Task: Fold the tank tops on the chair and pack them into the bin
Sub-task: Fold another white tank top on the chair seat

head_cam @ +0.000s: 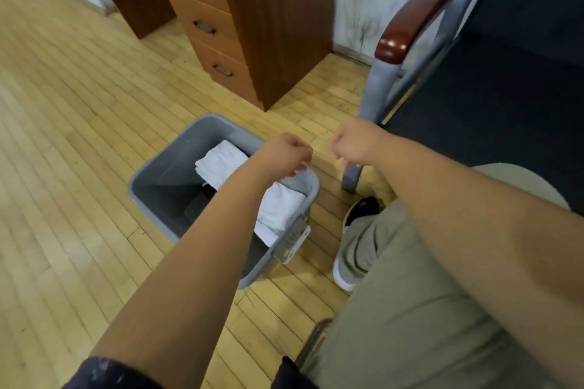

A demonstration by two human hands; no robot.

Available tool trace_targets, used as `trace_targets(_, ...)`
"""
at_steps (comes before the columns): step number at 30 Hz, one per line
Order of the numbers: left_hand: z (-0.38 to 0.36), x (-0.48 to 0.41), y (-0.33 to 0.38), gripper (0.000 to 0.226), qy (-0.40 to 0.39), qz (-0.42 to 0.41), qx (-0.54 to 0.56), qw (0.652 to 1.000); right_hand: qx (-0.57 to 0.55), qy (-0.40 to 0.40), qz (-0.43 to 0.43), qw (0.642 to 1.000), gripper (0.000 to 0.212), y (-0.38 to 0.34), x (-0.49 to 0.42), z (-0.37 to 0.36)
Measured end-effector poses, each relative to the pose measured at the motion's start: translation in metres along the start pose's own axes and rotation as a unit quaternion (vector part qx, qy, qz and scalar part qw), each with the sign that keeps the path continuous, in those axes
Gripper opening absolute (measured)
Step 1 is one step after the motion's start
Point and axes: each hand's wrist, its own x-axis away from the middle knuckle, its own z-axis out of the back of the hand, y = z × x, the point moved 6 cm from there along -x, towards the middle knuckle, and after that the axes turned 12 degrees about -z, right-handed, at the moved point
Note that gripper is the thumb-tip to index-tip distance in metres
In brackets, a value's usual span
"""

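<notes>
A grey bin (177, 164) stands on the wooden floor in front of me. Folded white tank tops (221, 164) lie inside it, one more (281, 208) against the near right wall. My left hand (284, 151) hovers over the bin's far right corner, fingers loosely curled downward just above the fabric, and I see nothing in its grip. My right hand (354, 142) hangs beside it over the floor, also loosely curled and holding nothing. The chair (489, 110) with a dark seat is at the right; no tank top shows on the visible seat.
A wooden drawer cabinet (221, 25) stands behind the bin. The chair's wooden armrest (420, 9) and grey leg (376, 98) rise just right of my hands. My leg and shoe (360, 208) are next to the bin's right side.
</notes>
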Motion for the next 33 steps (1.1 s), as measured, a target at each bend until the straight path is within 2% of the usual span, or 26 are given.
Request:
trace_targets(4, -0.028, 0.002, 0.07, 0.017, -0.043, -0.066, -0.045, 0.996, -0.09, 0.064, -0.012, 0.994, 0.023, 0.031, 0.035, 0.047)
trace_targets(8, -0.063, 0.002, 0.15, 0.017, -0.059, -0.143, -0.067, 0.986, -0.185, 0.138, -0.035, 0.972, 0.019, 0.081, 0.073, 0.107)
trace_targets(12, -0.122, -0.005, 0.232, 0.017, -0.076, -0.2, -0.086, 0.973, -0.248, 0.21, -0.081, 0.942, 0.016, 0.164, 0.118, 0.166)
trace_targets(16, -0.198, 0.001, 0.307, 0.016, -0.135, -0.27, -0.121, 0.946, -0.282, 0.261, -0.145, 0.912, 0.015, 0.26, 0.159, 0.204)
trace_targets(22, -0.322, 0.004, 0.362, 0.012, -0.247, -0.322, -0.154, 0.901, -0.335, 0.313, -0.224, 0.86, 0.016, 0.386, 0.201, 0.216)
trace_targets(24, -0.361, 0.008, 0.368, 0.012, -0.276, -0.338, -0.155, 0.886, -0.33, 0.313, -0.255, 0.853, 0.017, 0.423, 0.203, 0.212)
trace_targets(29, -0.435, 0.008, 0.346, 0.01, -0.333, -0.326, -0.153, 0.872, -0.277, 0.221, -0.393, 0.848, 0.021, 0.502, 0.194, 0.209)
trace_targets(33, -0.478, 0.006, 0.348, 0.013, -0.345, -0.38, -0.235, 0.825, -0.216, 0.217, -0.459, 0.834, 0.033, 0.557, 0.199, 0.214)
